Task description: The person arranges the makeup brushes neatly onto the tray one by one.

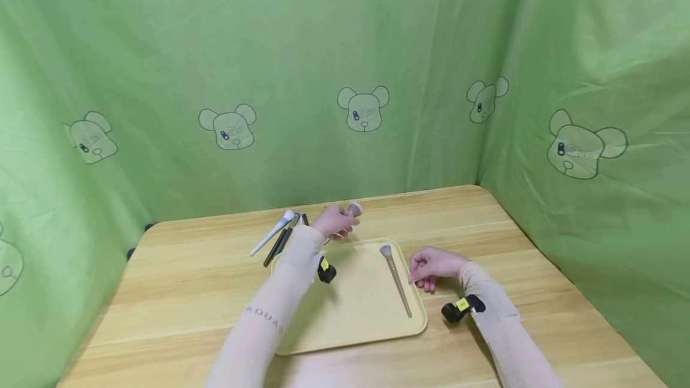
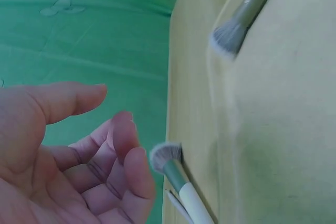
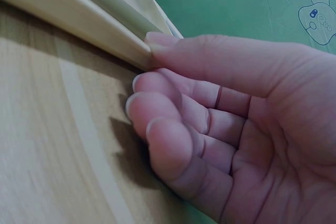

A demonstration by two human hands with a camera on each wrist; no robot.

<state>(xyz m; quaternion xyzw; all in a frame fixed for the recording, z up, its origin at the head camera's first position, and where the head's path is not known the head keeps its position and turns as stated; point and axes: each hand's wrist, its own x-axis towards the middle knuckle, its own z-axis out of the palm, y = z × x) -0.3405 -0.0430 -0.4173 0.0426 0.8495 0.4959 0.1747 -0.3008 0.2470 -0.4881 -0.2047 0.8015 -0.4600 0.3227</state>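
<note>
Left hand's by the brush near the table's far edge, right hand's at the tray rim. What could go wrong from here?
The right hand has its thumb on the rim of the tray, close to the brown brush inside; a tug or tilt could set that brush rolling. The left hand doesn't appear closed on the nearby brush, so a nudge might push it toward the table's far edge.

Pale yellow tray (image 1: 361, 295) lies on counter (image 1: 188, 286), right rim pinched in my right grip (image 1: 435, 267); brown brush (image 1: 398, 283) inside, along that rim. White-handled, grey-bristled brush (image 2: 181, 178) lies beyond far rim, bristles toward counter's far edge.
</note>
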